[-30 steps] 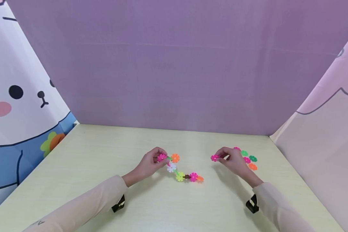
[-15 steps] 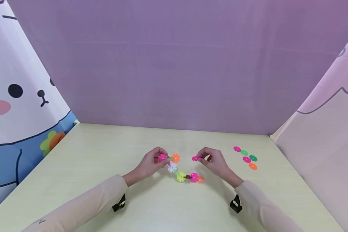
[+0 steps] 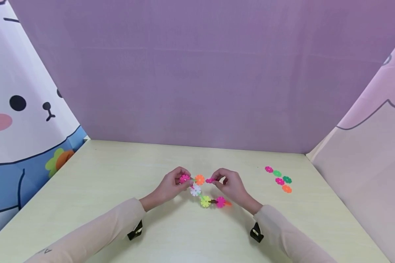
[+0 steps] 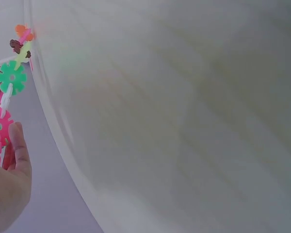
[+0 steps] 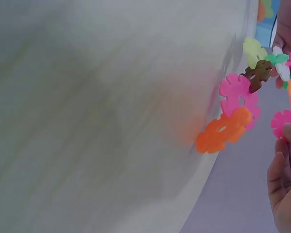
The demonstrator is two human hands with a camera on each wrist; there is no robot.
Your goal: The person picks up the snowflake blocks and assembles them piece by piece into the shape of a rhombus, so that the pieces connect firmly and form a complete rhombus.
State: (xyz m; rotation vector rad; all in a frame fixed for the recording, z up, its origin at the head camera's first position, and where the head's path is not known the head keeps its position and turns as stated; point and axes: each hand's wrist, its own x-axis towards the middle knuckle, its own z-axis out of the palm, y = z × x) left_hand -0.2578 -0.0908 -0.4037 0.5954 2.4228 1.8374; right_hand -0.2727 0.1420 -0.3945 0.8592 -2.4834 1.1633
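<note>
Reaching in over the table [image 3: 197, 241] in pale sleeves [image 3: 95, 226], with black straps [image 3: 257, 232] under the cuffs. Stretched slantwise toward the near side in a chain of flower-shaped discs [image 3: 205, 201], running from white through yellow, brown and pink to an orange tip. Pinching the chain by a pink disc [image 3: 184, 178] in the left hand [image 3: 172, 184]. Grasping a separate pink disc [image 3: 210, 180] between thumb and fingers of the right hand [image 3: 229, 184], just beside the chain's orange disc [image 3: 199, 179]; impossible to tell if touching. Set well in from both side edges, with broad pale wood-like surface to the left. Farther right, scattered near that edge, in five loose discs [image 3: 279, 181], well apart from the right hand. Bounded left by a cartoon-printed panel [image 3: 23, 146], right by a pink-and-beige panel [image 3: 375, 153], and behind the straight back edge by a purple backdrop [image 3: 197, 73].
</note>
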